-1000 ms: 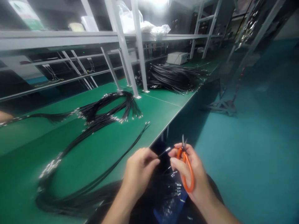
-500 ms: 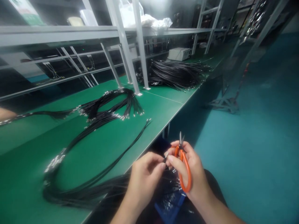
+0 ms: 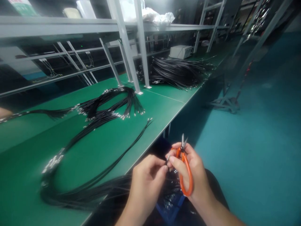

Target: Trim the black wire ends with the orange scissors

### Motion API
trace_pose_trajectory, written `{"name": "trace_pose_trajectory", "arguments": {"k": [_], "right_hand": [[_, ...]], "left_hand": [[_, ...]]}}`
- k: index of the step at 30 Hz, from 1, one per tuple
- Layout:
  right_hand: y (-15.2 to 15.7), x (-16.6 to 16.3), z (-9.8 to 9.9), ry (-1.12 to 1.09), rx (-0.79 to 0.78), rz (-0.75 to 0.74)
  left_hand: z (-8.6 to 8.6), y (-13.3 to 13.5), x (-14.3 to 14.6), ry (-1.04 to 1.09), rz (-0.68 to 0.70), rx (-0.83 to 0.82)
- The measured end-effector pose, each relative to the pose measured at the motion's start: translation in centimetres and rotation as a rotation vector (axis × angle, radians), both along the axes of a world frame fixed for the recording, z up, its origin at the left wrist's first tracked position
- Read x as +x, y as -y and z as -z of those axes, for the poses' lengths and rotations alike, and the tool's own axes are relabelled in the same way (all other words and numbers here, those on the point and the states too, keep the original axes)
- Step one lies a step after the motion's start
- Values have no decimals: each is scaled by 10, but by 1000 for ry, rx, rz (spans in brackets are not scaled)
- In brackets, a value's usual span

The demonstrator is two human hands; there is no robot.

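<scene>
My left hand (image 3: 150, 179) pinches the end of a black cable (image 3: 166, 163) between thumb and fingertips, just off the table's front edge. Against it, my right hand (image 3: 190, 169) is closed around orange-handled scissors (image 3: 187, 175), their blades pointing up and slightly apart. The right thumb and fingertips also meet at the small silvery tip of that cable. A long bundle of black cables (image 3: 84, 194) curves over the green table (image 3: 127, 141) and runs down under my hands, where more cable ends show over my lap.
A looped cable bundle (image 3: 113, 103) lies further back on the table. Beyond the shelf posts (image 3: 129, 47) is a large cable pile (image 3: 178, 72) near a pale box (image 3: 180, 51). Part of another person's arm (image 3: 5, 112) shows at the left edge. A wheeled stand (image 3: 225, 103) is on the floor.
Both hands keep nearly the same pose at the cable end. The scissor blades look slightly wider apart. The background has shifted a little upward in view.
</scene>
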State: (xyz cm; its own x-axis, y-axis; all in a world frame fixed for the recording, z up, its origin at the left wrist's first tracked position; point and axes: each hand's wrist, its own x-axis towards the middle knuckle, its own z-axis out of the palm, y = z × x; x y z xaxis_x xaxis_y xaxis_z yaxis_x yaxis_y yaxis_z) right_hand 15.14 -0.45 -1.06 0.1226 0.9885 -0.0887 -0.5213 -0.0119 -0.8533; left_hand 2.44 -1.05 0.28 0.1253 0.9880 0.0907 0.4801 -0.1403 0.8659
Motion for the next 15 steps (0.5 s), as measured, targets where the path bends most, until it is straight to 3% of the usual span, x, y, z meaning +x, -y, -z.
{"name": "trace_pose_trajectory", "arguments": {"k": [15], "right_hand": [[1,-1,-6,-85,-39,-78]], "left_hand": [[-2,3,-3,158,36,-49]]}}
